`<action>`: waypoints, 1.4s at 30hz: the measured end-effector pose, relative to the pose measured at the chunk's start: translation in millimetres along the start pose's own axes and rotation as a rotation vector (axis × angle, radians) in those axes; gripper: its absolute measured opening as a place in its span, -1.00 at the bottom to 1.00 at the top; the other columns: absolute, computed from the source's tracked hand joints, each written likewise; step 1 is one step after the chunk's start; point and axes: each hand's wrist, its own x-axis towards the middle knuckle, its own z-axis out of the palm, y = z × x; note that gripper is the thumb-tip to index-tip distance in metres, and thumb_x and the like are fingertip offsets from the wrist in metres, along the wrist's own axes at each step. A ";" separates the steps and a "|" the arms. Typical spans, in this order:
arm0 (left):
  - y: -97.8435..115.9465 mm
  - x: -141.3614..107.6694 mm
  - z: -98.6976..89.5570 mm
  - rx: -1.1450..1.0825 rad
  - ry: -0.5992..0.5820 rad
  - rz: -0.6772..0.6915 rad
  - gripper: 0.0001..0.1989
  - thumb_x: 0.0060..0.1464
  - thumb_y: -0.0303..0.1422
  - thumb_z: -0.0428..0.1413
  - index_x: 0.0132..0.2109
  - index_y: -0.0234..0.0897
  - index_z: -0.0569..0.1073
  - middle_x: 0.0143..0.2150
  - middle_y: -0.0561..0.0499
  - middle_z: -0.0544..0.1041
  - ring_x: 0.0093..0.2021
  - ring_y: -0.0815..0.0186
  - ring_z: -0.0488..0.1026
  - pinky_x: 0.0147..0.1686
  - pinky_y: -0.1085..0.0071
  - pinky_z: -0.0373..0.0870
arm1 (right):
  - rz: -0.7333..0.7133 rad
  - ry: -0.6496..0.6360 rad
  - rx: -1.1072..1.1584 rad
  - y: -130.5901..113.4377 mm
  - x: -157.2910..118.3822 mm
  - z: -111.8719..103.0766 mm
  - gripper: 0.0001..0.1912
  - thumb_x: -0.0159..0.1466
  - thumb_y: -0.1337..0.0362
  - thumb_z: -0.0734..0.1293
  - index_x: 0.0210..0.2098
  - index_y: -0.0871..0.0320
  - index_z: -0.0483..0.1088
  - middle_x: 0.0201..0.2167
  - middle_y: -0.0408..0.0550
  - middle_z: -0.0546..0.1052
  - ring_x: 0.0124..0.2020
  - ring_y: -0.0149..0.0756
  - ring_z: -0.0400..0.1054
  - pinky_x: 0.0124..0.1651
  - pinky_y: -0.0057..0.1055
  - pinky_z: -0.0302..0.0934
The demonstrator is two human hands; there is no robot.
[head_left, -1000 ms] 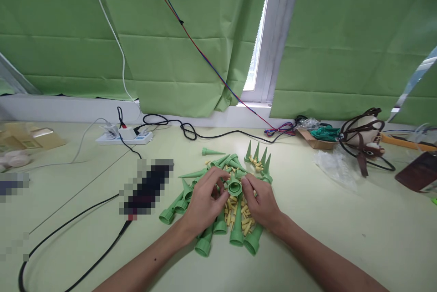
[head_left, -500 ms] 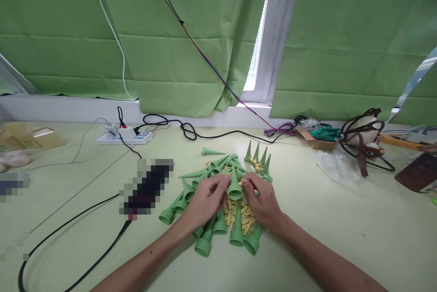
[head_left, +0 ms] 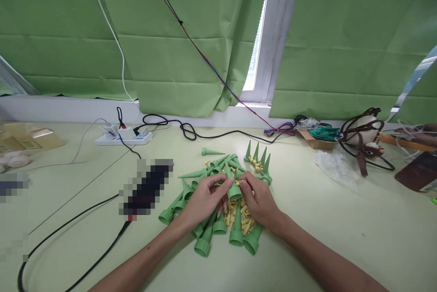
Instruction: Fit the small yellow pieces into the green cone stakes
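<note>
My left hand (head_left: 209, 194) grips a green cone (head_left: 234, 190), its tip leaning up and to the left. Close against the cone's right side, my right hand (head_left: 258, 195) pinches a small yellow piece (head_left: 238, 183), partly covered by the fingers. Under and around both hands lies a heap of green cones (head_left: 205, 241) with small yellow pieces (head_left: 246, 226) among them. Several green cones stand upright (head_left: 256, 151) behind my right hand, with yellow pieces beside them. A single cone (head_left: 212, 151) lies on its side behind the heap.
A power strip (head_left: 141, 138) and black cables are at the back left. A blurred dark object (head_left: 148, 189) lies left of the heap. Toward the right are a small cardboard box (head_left: 317, 141), clear plastic (head_left: 334, 166) and a brown-strapped item (head_left: 363, 135). Part of another person's hand shows at the right edge.
The held cone has tilted to the left, and the fingers of my right hand have come closer to its side. At the far right, the other person's hand has moved further into view.
</note>
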 end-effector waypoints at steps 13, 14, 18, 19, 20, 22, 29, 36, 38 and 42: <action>-2.5 -0.7 -0.1 0.070 0.053 0.038 -0.68 0.17 -0.09 0.10 -0.30 -0.27 0.34 -0.59 0.16 0.26 -0.63 0.43 0.28 -0.65 0.54 0.19 | 0.001 -0.039 0.008 1.6 -1.1 -0.6 -0.73 0.45 0.25 0.06 -0.41 0.09 0.12 -0.59 -0.24 0.19 -0.58 -0.40 0.06 -0.48 -0.44 0.00; -2.6 -1.0 -0.3 0.077 0.052 0.044 -0.70 0.18 -0.11 0.11 -0.31 -0.27 0.33 -0.58 0.16 0.25 -0.62 0.43 0.28 -0.65 0.54 0.18 | 0.001 -0.042 0.009 1.5 -1.0 -0.6 -0.73 0.45 0.25 0.06 -0.41 0.09 0.11 -0.59 -0.25 0.19 -0.58 -0.40 0.06 -0.48 -0.44 0.00; -3.1 -1.8 -0.5 0.115 0.053 0.068 -0.75 0.18 -0.18 0.11 -0.31 -0.25 0.30 -0.55 0.17 0.22 -0.60 0.44 0.24 -0.62 0.54 0.16 | -0.003 -0.045 0.003 1.9 -0.3 -0.2 -0.71 0.44 0.26 0.07 -0.44 0.09 0.08 -0.59 -0.25 0.17 -0.58 -0.40 0.05 -0.47 -0.44 -0.02; -3.0 -1.9 -0.4 0.137 0.062 0.084 -0.76 0.19 -0.19 0.11 -0.31 -0.24 0.29 -0.53 0.16 0.22 -0.58 0.43 0.24 -0.60 0.53 0.17 | -0.006 -0.042 -0.001 2.1 -0.3 0.0 -0.71 0.44 0.26 0.07 -0.44 0.09 0.07 -0.59 -0.25 0.17 -0.58 -0.40 0.05 -0.47 -0.44 -0.03; -2.8 -1.9 -0.3 0.165 0.076 0.109 -0.77 0.19 -0.20 0.11 -0.30 -0.24 0.29 -0.50 0.15 0.23 -0.55 0.43 0.26 -0.58 0.52 0.18 | -0.011 -0.037 -0.005 2.4 -0.4 0.1 -0.71 0.44 0.26 0.07 -0.44 0.09 0.06 -0.59 -0.25 0.17 -0.58 -0.41 0.04 -0.48 -0.44 -0.03; -2.0 -1.7 -0.2 0.239 0.111 0.176 -0.77 0.21 -0.21 0.09 -0.32 -0.25 0.29 -0.43 0.12 0.24 -0.48 0.41 0.29 -0.53 0.51 0.20 | -0.019 -0.030 -0.013 3.0 -1.1 0.3 -0.70 0.44 0.27 0.07 -0.45 0.09 0.05 -0.59 -0.25 0.15 -0.58 -0.41 0.03 -0.48 -0.43 -0.04; 0.5 -3.2 -0.9 0.435 0.159 0.347 -0.81 0.26 -0.27 0.04 -0.29 -0.27 0.33 -0.31 0.03 0.28 -0.39 0.36 0.28 -0.43 0.45 0.23 | -0.039 -0.023 -0.062 5.6 -2.9 1.0 -0.67 0.44 0.26 0.08 -0.48 0.09 0.02 -0.60 -0.25 0.14 -0.59 -0.42 0.02 -0.49 -0.42 -0.06; 0.7 -5.0 -0.6 0.436 0.155 0.420 -0.89 0.26 -0.37 0.05 -0.27 -0.28 0.37 -0.25 -0.01 0.34 -0.37 0.37 0.28 -0.44 0.47 0.24 | -0.055 -0.003 -0.076 4.8 -1.9 1.7 -0.66 0.43 0.28 0.07 -0.49 0.08 -0.01 -0.62 -0.26 0.11 -0.61 -0.42 0.00 -0.50 -0.41 -0.10; -0.6 -5.2 -0.7 0.446 0.152 0.435 -0.90 0.25 -0.39 0.05 -0.26 -0.28 0.40 -0.24 -0.02 0.34 -0.34 0.35 0.29 -0.48 0.48 0.21 | -0.054 0.000 -0.076 4.0 -1.6 1.8 -0.66 0.43 0.29 0.07 -0.50 0.08 -0.01 -0.62 -0.25 0.11 -0.62 -0.42 0.00 -0.49 -0.40 -0.10; -3.9 -5.9 -1.2 0.463 0.132 0.467 -0.91 0.26 -0.40 0.05 -0.20 -0.27 0.46 -0.19 -0.04 0.35 -0.37 0.38 0.29 -0.53 0.49 0.18 | -0.056 0.012 -0.075 4.1 -1.7 2.4 -0.65 0.43 0.30 0.06 -0.51 0.09 0.00 -0.63 -0.25 0.11 -0.62 -0.42 0.00 -0.49 -0.40 -0.11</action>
